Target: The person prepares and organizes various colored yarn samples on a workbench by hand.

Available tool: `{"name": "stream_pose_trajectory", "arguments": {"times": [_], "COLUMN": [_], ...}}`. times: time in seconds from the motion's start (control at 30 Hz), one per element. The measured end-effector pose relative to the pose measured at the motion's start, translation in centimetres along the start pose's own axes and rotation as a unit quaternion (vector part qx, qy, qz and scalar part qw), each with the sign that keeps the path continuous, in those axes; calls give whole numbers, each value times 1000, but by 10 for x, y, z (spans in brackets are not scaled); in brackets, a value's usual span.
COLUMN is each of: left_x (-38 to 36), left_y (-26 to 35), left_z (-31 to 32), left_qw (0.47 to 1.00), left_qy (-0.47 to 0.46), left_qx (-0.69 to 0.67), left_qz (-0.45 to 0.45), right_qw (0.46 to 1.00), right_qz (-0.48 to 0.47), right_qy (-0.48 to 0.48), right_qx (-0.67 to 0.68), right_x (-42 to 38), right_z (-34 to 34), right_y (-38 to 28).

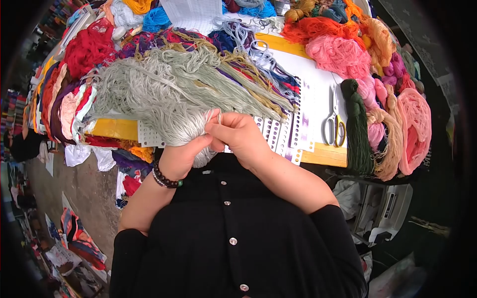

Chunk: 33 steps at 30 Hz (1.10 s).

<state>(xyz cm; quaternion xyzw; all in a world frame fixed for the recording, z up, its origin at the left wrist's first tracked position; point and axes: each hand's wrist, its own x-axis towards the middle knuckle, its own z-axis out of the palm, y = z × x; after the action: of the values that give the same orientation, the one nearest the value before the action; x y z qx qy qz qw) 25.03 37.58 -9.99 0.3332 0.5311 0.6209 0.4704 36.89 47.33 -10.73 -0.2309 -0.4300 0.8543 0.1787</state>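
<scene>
A thick bundle of pale grey embroidery thread [181, 121] spreads over the table and narrows toward my body. My left hand [185, 155], with a dark beaded bracelet on its wrist, is wrapped round the narrow end of the bundle. Close beside it, my right hand [238, 134] pinches a few strands at the bundle's edge, thumb against fingers. Both hands nearly touch. Grey-green thread [233, 99] lies just beyond them. Under the hands are white cards with punched holes [273, 133], partly hidden by thread and fingers.
Scissors [334, 124] lie to the right, beside a dark green skein [357, 129]. Pink thread [340, 52], orange thread [318, 31] and peach skeins [392, 139] pile up at right. Red thread [89, 47] sits at left. A printed sheet [191, 15] lies at the back.
</scene>
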Motion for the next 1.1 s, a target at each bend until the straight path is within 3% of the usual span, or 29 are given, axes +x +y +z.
{"name": "stream_pose_trajectory", "arguments": {"times": [0.13,0.33,0.5,0.57,0.67,1.1], "left_x": [1,4,4,5,6,6], "left_y": [8,10,-2,5,6,6], "left_z": [-1,-6,-11,-9,-11,-12], "left_qw": [997,995,993,993,991,994], "left_qy": [-47,6,37,33,36,22], "left_qx": [-47,-39,-67,-75,-83,-80], "left_qz": [-42,-95,-89,-89,-102,-72], "right_qw": [1000,998,996,999,996,998], "right_qz": [-12,-47,-61,-40,-36,-39], "right_qy": [-3,-36,-52,-13,-48,-41], "right_qx": [10,31,-36,15,66,28], "right_x": [-6,-9,-7,-5,-4,-10], "right_z": [3,6,0,-7,-12,-10], "right_y": [-8,-14,-11,-8,-8,-11]}}
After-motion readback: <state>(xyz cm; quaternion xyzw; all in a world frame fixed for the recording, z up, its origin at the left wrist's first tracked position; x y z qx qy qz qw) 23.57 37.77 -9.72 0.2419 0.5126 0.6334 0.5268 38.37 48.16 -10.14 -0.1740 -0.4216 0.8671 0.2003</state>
